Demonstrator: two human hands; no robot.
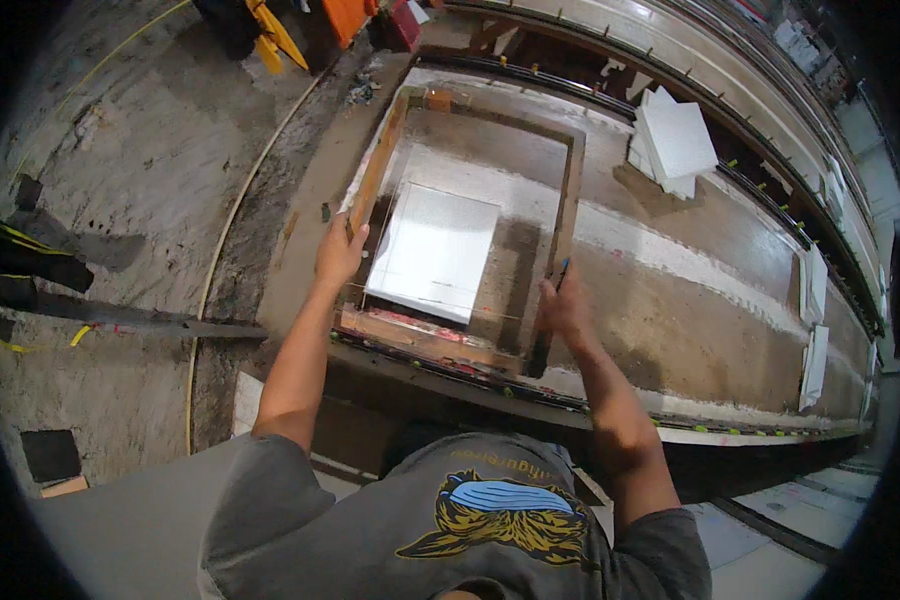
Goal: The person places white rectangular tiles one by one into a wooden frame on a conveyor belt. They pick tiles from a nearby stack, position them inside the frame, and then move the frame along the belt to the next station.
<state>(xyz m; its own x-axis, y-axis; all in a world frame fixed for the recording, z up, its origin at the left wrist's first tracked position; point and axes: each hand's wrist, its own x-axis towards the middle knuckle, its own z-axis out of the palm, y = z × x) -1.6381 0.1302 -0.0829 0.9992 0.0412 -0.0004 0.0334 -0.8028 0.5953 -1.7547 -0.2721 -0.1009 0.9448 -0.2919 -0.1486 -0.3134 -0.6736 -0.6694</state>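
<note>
A rectangular wooden frame (pixel 430 338) stretches across the bed below me, its near bar stained red and pale. My left hand (pixel 338 256) is closed around the frame's left bar. On the opposite bar, my right hand (pixel 568 312) grips near the close corner; a small blue-tipped item (pixel 565 266) shows by its fingers, too small to name. Inside the frame's outline lies a white foam-like sheet (pixel 435 250), nearer the left bar. Thin lines, perhaps wires or strings, cross the frame near the sheet's lower edge. Whether the frame touches the bed is hard to tell.
A long, dusty casting-type bed (pixel 670 310) runs off to the right, with rails along both edges. Several white slabs (pixel 677 138) are piled by the far rail. More white pieces (pixel 814 368) stand farther right. Rough concrete floor (pixel 150 190) lies left, with orange items (pixel 345 18) beyond.
</note>
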